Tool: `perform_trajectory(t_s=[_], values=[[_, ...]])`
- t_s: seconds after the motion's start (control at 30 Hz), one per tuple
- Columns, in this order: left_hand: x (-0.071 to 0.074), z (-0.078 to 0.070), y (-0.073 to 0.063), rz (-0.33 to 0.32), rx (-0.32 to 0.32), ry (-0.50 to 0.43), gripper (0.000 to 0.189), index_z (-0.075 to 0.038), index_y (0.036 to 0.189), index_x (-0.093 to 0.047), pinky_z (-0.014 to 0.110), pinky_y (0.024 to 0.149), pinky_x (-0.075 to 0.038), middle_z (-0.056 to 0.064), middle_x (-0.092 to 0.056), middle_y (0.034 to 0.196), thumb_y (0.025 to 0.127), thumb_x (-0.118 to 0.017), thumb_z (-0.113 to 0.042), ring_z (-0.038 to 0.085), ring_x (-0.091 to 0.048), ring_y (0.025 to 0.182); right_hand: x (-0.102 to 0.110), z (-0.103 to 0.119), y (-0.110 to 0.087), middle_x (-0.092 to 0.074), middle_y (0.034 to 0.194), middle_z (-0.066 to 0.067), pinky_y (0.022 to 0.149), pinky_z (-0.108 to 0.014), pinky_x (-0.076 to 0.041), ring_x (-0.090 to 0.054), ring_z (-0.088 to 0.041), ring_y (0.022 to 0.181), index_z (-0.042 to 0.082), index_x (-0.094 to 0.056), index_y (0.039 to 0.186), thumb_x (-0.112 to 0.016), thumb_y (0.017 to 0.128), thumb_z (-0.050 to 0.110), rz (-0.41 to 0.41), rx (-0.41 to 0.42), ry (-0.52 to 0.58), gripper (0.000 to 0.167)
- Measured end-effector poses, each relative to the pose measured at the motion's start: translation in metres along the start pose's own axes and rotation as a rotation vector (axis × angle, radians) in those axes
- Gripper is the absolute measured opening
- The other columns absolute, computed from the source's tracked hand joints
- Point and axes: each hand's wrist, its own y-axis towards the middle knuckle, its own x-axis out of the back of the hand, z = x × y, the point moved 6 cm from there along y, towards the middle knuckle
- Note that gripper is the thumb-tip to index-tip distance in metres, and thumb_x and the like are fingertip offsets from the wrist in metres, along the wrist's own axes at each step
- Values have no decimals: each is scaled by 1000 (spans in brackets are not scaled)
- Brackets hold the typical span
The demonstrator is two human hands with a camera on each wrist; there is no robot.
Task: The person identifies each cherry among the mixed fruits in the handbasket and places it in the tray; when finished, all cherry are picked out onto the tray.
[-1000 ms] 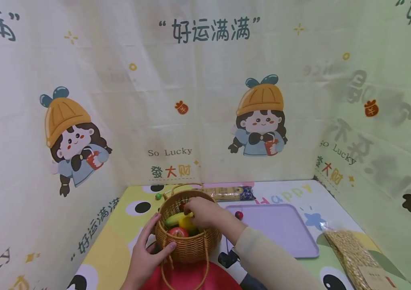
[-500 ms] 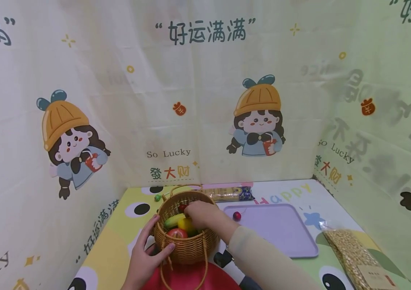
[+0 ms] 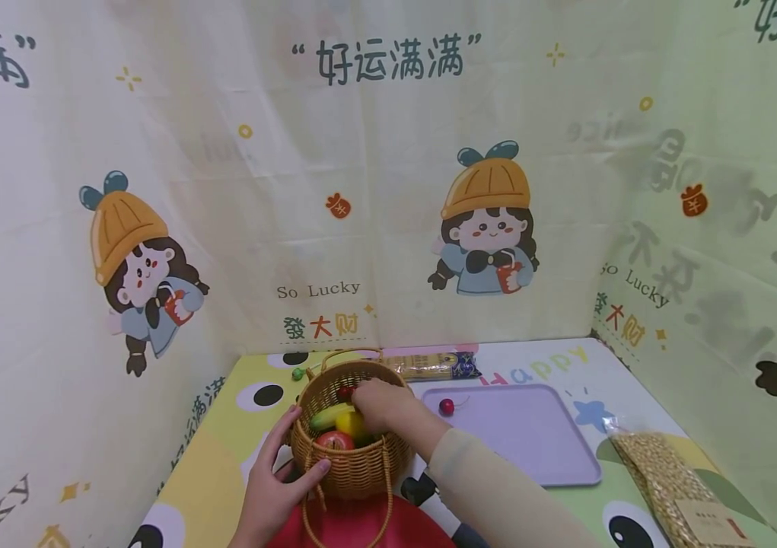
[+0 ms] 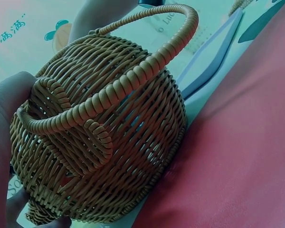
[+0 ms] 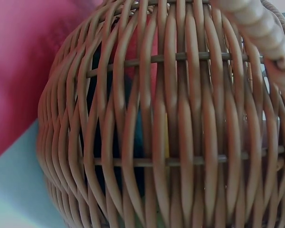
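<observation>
A brown wicker basket (image 3: 354, 468) stands at the near side of the table, one looped handle hanging down its front. Inside it lie a red apple (image 3: 335, 441), a yellow fruit (image 3: 352, 426), a green-yellow banana-like piece (image 3: 329, 416) and a small dark red fruit (image 3: 345, 393). My left hand (image 3: 275, 464) holds the basket's left side, thumb at the front rim and fingers along the wall. My right hand (image 3: 386, 403) reaches over the right rim into the basket. Its fingertips are hidden there, so I cannot tell what they hold. Basket weave fills most of the right wrist view.
Right of the basket lies a purple tray (image 3: 525, 434) with a cherry (image 3: 446, 407) at its left. Behind the basket is a long gold-and-blue packet (image 3: 429, 366), with a small green item (image 3: 298, 374) left of it. A clear bag of pale kernels (image 3: 669, 479) lies at the right edge.
The right hand stays in the basket, with only a slight shift. The left hand keeps its hold. The head view has shifted a little.
</observation>
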Motion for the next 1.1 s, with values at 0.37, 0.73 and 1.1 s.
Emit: perform_trajectory(t_s=[0.37, 0.73, 1.1], values=[[-1, -1, 0, 6, 5, -8, 89, -38, 167, -46, 59, 111, -62, -1, -39, 179, 92, -94, -26, 26, -46, 147, 2, 2, 2, -69, 105, 3, 89, -29, -62, -61, -11, 92, 18, -80, 113, -90, 92, 19, -31, 28, 6, 23], [3, 0, 1, 0, 9, -10, 89, -39, 166, -46, 50, 110, -63, -3, -39, 179, 92, -94, -28, 26, -47, 146, 19, 7, -4, -64, 101, 5, 85, -25, -60, -59, -8, 89, 17, -82, 111, -83, 97, 12, -119, 105, 85, 15], [2, 4, 0, -8, -15, -16, 90, -38, 166, -48, 37, 107, -61, -6, -41, 178, 91, -95, -24, 14, -50, 139, 46, -1, -29, -73, 111, 2, 90, -27, -64, -65, -10, 97, 17, -81, 114, -71, 103, 5, -242, 169, 209, 19]])
